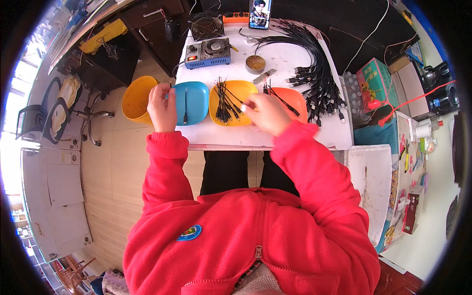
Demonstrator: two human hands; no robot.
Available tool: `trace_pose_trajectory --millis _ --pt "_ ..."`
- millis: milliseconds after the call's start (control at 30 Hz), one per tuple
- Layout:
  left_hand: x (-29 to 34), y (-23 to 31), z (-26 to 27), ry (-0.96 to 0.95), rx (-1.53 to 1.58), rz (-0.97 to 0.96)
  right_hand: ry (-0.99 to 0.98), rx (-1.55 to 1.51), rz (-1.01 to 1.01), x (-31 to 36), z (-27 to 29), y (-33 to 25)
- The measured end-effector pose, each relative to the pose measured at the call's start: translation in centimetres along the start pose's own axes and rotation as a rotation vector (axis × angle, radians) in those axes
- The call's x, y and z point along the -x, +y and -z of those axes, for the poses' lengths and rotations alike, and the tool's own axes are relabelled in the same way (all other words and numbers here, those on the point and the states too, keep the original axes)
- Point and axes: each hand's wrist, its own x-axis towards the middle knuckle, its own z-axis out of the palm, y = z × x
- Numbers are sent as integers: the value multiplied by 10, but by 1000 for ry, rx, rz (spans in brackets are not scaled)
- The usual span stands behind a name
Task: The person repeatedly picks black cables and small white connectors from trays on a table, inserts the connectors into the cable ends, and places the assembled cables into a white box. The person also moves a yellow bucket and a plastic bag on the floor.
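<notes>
A: Your left hand [162,108] is curled at the left rim of the blue plate [199,93]. Grip?

B: Fingers bunched; cannot tell whether they pinch anything. One short cable [186,112] lies just right of it, in that plate.

A: Your right hand [269,113]?

B: Fingers bent over the right side of the yellow plate [250,88]; contact hidden, cannot tell. The cable bunch [224,108] lies just left of that grip, ends fanned, probably so singles separate easily.

A: Orange plate [296,96], just right of it?

B: Plates stand in a row, likely keeping your reach short.
</notes>
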Motion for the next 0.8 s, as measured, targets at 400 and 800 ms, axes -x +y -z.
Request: trace_pose_trajectory --millis 400,800 --pt "55 37 7 -193 833 539 99 257 -23 -55 -66 4" --pt "67 73 -2 -151 861 706 -39 -489 -8 -15 -27 -18"
